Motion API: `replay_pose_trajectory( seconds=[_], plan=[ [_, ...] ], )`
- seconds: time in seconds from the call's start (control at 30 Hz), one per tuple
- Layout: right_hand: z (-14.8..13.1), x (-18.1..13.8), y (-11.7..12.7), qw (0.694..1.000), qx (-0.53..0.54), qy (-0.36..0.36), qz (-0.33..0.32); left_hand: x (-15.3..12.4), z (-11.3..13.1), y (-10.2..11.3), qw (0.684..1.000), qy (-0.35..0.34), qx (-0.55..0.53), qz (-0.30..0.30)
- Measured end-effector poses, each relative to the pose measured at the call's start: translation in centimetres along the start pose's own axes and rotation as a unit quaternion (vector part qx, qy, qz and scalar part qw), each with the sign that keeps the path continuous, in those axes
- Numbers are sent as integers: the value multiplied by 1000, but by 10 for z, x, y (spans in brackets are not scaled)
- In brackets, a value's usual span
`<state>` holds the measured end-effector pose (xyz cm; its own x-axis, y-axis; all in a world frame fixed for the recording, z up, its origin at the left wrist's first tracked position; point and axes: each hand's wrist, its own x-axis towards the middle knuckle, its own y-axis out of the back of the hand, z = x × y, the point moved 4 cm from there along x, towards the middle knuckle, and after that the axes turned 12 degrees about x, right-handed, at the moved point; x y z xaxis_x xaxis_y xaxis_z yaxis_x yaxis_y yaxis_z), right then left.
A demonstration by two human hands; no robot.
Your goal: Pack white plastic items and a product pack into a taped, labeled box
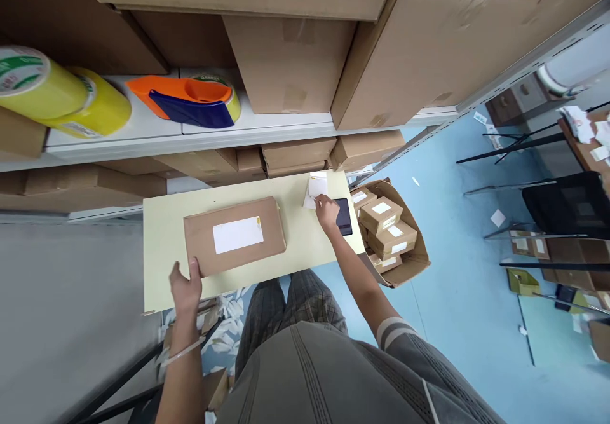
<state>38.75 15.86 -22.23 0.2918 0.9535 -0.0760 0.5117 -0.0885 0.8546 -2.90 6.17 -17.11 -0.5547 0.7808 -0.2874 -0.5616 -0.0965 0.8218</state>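
A flat brown cardboard parcel (234,234) with a white label lies on a small pale yellow table (162,246). My left hand (185,286) grips the parcel's near left corner, thumb on top. My right hand (326,211) reaches to the table's far right corner and pinches a small white paper slip (316,189). A dark phone (344,215) lies flat just right of that hand.
An open carton (410,265) with several labelled small boxes sits on the blue floor right of the table. Shelves behind carry cardboard boxes, yellow tape rolls (57,93) and an orange tape dispenser (188,101). Chairs and clutter stand far right.
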Motion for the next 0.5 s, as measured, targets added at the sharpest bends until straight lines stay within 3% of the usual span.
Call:
replay_pose_trajectory(
  seconds=[0.07, 0.13, 0.23, 0.3, 0.4, 0.5],
  plan=[
    [-1, -7, 12, 998, 36, -3, 49, -14, 32, 15, 984, -119, 43, 123],
    [-2, -16, 23, 993, 75, -4, 92, -33, 74, 17, 962, -233, 15, 141],
    [-8, -31, 37, 983, 131, 17, 131, -64, 140, -10, 929, -367, -33, 39],
    [-15, -43, 43, 978, 156, 39, 133, -81, 177, -41, 909, -410, -60, -46],
    [-25, -63, 48, 979, 166, 48, 107, -98, 210, -94, 897, -404, -99, -150],
    [-32, -81, 49, 983, 162, 48, 73, -104, 216, -138, 902, -337, -152, -222]
  ],
)
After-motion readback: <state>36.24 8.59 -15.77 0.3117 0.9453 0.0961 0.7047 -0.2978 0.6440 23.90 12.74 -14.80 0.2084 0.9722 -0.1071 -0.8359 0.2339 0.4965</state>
